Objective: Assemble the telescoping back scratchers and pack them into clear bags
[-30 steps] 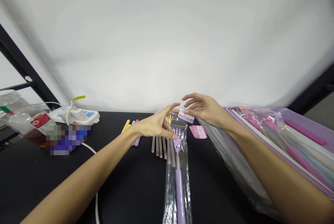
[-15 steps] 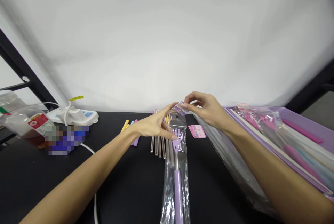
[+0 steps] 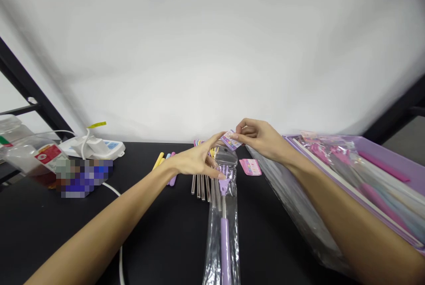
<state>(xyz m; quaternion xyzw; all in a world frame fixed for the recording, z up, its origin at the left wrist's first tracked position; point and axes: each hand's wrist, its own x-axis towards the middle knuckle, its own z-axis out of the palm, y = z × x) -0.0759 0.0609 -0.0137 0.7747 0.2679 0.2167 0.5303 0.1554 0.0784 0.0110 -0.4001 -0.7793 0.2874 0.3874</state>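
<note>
A clear plastic bag (image 3: 214, 249) lies lengthwise on the black table, with a lilac back scratcher (image 3: 225, 245) inside, its hand-shaped head at the far end. My left hand (image 3: 195, 159) is spread over the bag's upper part, thumb touching near the scratcher's head and index finger reaching to a small printed card. Between the thumb and fingers of my right hand (image 3: 260, 139) is that purple-and-white card (image 3: 230, 140), held above the bag's mouth. Several metal scratcher rods (image 3: 199, 185) with coloured heads lie partly beneath my left hand. Pink cards (image 3: 251, 167) are stacked to the right.
Yellow, blue and purple handles (image 3: 159, 159) lie left of the rods. On the right stands a lilac bin (image 3: 381, 154) of bagged scratchers, with clear plastic bags (image 3: 285, 205) along its side. A power strip (image 3: 114, 148), a white cable and a plastic jar (image 3: 25, 150) are at left.
My right hand has shifted the card slightly, and more of its printed face now shows. My left hand stays nearly still over the bag.
</note>
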